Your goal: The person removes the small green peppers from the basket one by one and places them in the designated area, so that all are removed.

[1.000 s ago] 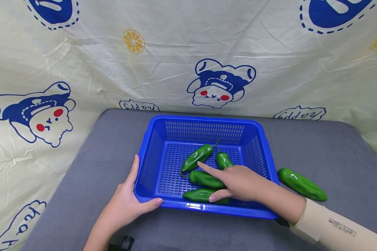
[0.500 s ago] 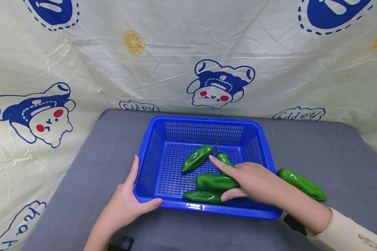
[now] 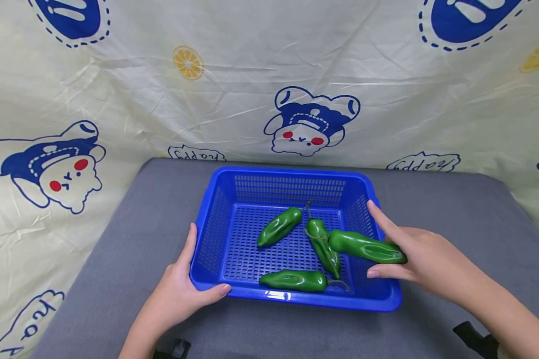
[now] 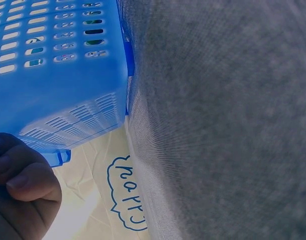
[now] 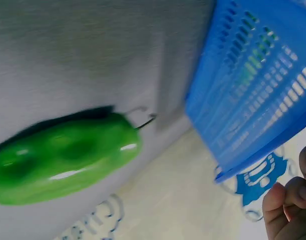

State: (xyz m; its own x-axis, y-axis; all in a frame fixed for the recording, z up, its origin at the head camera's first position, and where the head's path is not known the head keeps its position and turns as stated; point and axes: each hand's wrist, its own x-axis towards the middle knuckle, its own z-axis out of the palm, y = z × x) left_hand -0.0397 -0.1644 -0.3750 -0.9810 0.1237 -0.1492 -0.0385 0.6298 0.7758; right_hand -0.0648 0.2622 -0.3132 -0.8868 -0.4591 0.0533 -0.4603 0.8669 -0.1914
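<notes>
A blue plastic basket [image 3: 269,295] sits on the grey table. My left hand [image 3: 177,286] grips its near left corner, thumb on the rim and fingers along the outside wall. In the head view my right hand [image 3: 424,257] holds a green pepper [image 3: 364,248] at the basket's right rim, its stem end pointing inward. Inside lie three more: one green pepper [image 3: 280,227] at the back, another pepper [image 3: 327,249] partly under the held one in this view, and a third pepper [image 3: 294,280] along the front wall.
Another green pepper [image 5: 67,155] lies on the table outside the basket's right side, hidden behind my right hand in the head view. A pale curtain [image 3: 233,99] with cartoon prints hangs at the back and left. The grey table [image 3: 435,199] extends around the basket.
My right hand has moved right and up with a pepper from inside the basket, uncovering the other peppers. The left hand stays at the corner.
</notes>
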